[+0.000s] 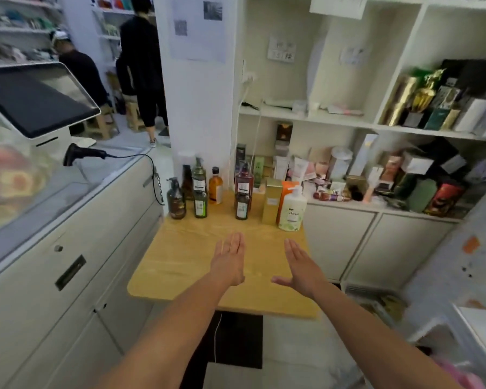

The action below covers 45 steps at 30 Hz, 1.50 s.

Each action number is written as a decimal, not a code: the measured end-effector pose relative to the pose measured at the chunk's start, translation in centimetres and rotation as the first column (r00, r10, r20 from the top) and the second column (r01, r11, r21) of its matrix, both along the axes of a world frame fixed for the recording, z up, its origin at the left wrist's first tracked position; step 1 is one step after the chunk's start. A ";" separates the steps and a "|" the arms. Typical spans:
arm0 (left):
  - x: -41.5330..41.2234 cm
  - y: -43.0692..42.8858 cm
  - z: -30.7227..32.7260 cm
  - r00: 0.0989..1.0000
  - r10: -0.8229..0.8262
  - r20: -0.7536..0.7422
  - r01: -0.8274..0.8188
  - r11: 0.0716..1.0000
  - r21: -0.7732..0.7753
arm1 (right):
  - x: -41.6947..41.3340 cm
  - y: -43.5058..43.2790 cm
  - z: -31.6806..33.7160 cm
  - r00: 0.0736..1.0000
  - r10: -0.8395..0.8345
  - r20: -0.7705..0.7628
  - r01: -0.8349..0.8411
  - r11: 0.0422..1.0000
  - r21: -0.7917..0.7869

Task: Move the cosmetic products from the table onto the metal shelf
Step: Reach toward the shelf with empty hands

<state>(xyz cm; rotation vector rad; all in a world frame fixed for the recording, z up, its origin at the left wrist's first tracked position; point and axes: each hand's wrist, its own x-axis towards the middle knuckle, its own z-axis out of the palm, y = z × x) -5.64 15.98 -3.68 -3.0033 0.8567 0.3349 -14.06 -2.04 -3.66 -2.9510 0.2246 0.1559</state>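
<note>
Several cosmetic bottles stand along the far edge of the small wooden table (pixel 185 265): a brown pump bottle (pixel 176 202) at the left, dark green bottles (pixel 200 204), an amber bottle (pixel 215 187), a dark red pump bottle (pixel 243 182) and a dark bottle (pixel 242 206) in front of it. Further right stand a gold box (pixel 272 200), an orange box (pixel 286 192) and a white pump bottle (pixel 292 211). My left hand (pixel 229 259) and my right hand (pixel 300 265) hover over the table's middle with straight fingers, holding nothing.
White shelving (pixel 348 123) crowded with boxes and tubes rises behind and to the right of the table. A white counter (pixel 68 220) with a tilted screen (pixel 37 99) and a barcode scanner (pixel 82 154) runs along the left. People stand in the far left background.
</note>
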 end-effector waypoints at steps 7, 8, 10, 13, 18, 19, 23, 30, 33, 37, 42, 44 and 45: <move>11.8 -5.8 1.1 0.987 -0.160 0.013 0.160 0.987 -0.012 | 8.6 -5.1 -0.2 0.978 -0.210 0.020 0.209 0.977 0.043; 12.8 -6.7 0.9 0.983 -0.184 0.011 0.184 0.983 -0.009 | 9.1 -5.8 -0.3 0.971 -0.239 0.028 0.237 0.970 0.053; 14.2 -8.5 0.3 0.975 -0.220 -0.025 0.220 0.976 -0.008 | 9.8 -7.0 -0.7 0.962 -0.273 0.019 0.271 0.960 0.065; 15.8 -11.2 -0.6 0.957 -0.280 -0.072 0.280 0.960 -0.012 | 11.2 -9.0 -1.3 0.950 -0.312 -0.006 0.312 0.949 0.045; 19.1 -15.9 -1.5 0.944 -0.307 -0.121 0.298 0.951 -0.084 | 14.8 -12.6 -1.8 0.933 -0.357 -0.041 0.358 0.933 0.034; 19.7 -16.8 -1.6 0.941 -0.318 -0.118 0.308 0.947 -0.094 | 15.7 -13.4 -2.0 0.931 -0.361 -0.043 0.363 0.931 0.033; 22.1 -20.2 -2.7 0.920 -0.369 -0.128 0.354 0.926 -0.128 | 19.7 -16.7 -2.7 0.927 -0.368 -0.067 0.373 0.925 0.079; 23.7 -23.6 -5.4 0.929 -0.350 -0.118 0.321 0.924 -0.209 | 26.3 -20.4 -4.5 0.926 -0.370 -0.076 0.374 0.865 0.335; 23.7 -24.4 -6.0 0.939 -0.313 -0.145 0.266 0.925 -0.272 | 27.5 -21.1 -5.4 0.884 -0.456 -0.104 0.455 0.785 0.420; 24.2 -25.9 -6.3 0.971 -0.219 -0.091 0.172 0.915 -0.366 | 28.0 -21.9 -6.6 0.862 -0.496 -0.106 0.477 0.721 0.503; 24.7 -26.5 -6.6 0.981 -0.189 -0.033 0.160 0.903 -0.400 | 27.4 -22.3 -6.4 0.879 -0.457 -0.134 0.458 0.732 0.505; 24.4 -26.4 -7.1 0.962 -0.212 -0.170 0.105 0.866 -0.488 | 26.8 -22.0 -6.4 0.881 -0.450 -0.146 0.459 0.738 0.495; 24.2 -26.3 -7.2 0.943 -0.228 -0.243 0.065 0.841 -0.537 | 26.3 -21.8 -6.5 0.880 -0.452 -0.147 0.461 0.736 0.497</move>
